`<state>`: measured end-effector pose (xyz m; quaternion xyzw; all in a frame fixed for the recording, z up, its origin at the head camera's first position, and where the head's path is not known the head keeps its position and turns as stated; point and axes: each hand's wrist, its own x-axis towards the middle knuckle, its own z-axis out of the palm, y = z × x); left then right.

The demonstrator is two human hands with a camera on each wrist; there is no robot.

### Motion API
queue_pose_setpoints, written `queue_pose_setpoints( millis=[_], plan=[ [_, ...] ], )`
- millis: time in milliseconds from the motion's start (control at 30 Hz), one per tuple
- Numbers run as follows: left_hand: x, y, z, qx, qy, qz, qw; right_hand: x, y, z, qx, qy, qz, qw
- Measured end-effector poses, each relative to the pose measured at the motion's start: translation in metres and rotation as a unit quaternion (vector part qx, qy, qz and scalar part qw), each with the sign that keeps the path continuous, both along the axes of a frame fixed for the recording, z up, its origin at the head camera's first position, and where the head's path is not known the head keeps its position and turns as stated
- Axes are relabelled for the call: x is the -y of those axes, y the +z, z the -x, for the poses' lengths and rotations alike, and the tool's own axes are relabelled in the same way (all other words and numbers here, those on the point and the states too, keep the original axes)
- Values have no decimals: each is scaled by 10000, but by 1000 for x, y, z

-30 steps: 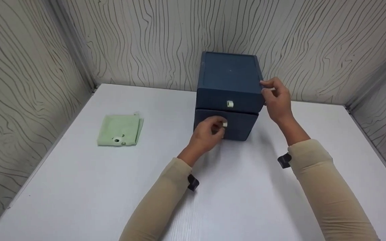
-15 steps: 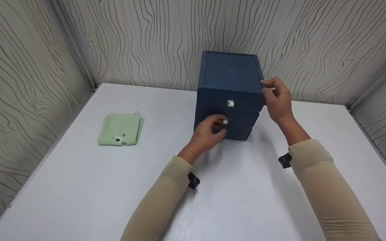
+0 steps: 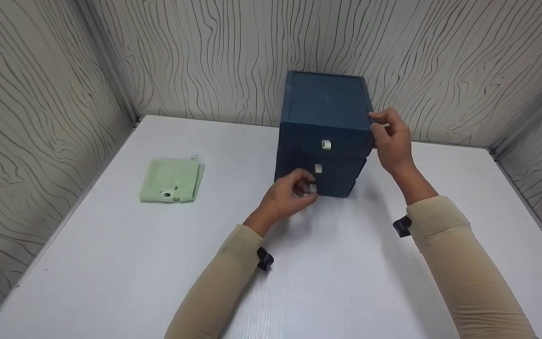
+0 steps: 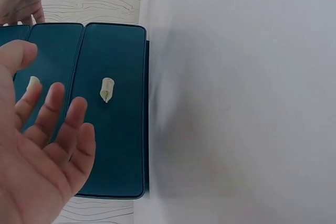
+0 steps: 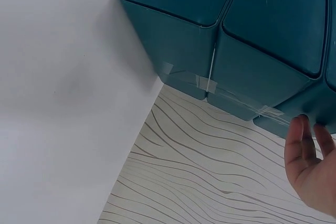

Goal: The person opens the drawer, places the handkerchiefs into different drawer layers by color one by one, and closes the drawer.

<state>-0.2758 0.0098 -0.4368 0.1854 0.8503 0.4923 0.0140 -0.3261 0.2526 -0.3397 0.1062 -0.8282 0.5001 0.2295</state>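
A dark blue drawer unit (image 3: pixel 328 101) with three stacked drawers stands against the back wall, every drawer front pushed in. Each front carries a small cream knob; the top knob (image 3: pixel 326 145) and middle knob (image 3: pixel 318 168) are uncovered in the head view. My left hand (image 3: pixel 287 195) is at the bottom drawer, thumb and fingers apart around the bottom knob (image 3: pixel 313 188). In the left wrist view its fingers are loosely bent, and that bottom knob (image 4: pixel 106 89) shows free beside them. My right hand (image 3: pixel 394 143) grips the unit's upper right front edge with thumb and fingers.
A folded green cloth (image 3: pixel 170 181) with an embroidered animal face lies on the left of the white table (image 3: pixel 346 273). Wood-grain patterned panels (image 3: pixel 224 56) enclose the back and sides. Clear tape (image 5: pixel 202 81) runs along the unit's side.
The middle drawer, which stood partly out, has gone in under my left hand. That hand has left the middle knob and moved down to the bottom one. My right hand stays put.
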Motion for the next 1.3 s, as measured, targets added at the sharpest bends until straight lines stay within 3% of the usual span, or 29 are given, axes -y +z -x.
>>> queue_pose_setpoints(
  millis=[133, 333, 533, 900, 1033, 1300],
  plan=[
    [0, -2, 1, 113, 20, 245, 9996, 4, 8, -10, 32, 70, -37, 10000],
    [-3, -7, 3, 558, 176, 423, 9974, 15, 23, -30, 2, 111, -210, 9997],
    [-5, -14, 9, 719, 225, 442, 9962, 16, 22, -30, -4, 91, -282, 9996],
    [-10, -26, 19, 1031, 104, -16, 9946, 15, 20, -28, 2, 116, -241, 9996],
    [-15, -25, 19, 949, 203, 44, 9953, 15, 21, -29, 11, 99, -232, 9997],
    [-21, -23, 19, 446, 563, 338, 9968, 17, 23, -31, 31, 84, -280, 9996]
  ],
)
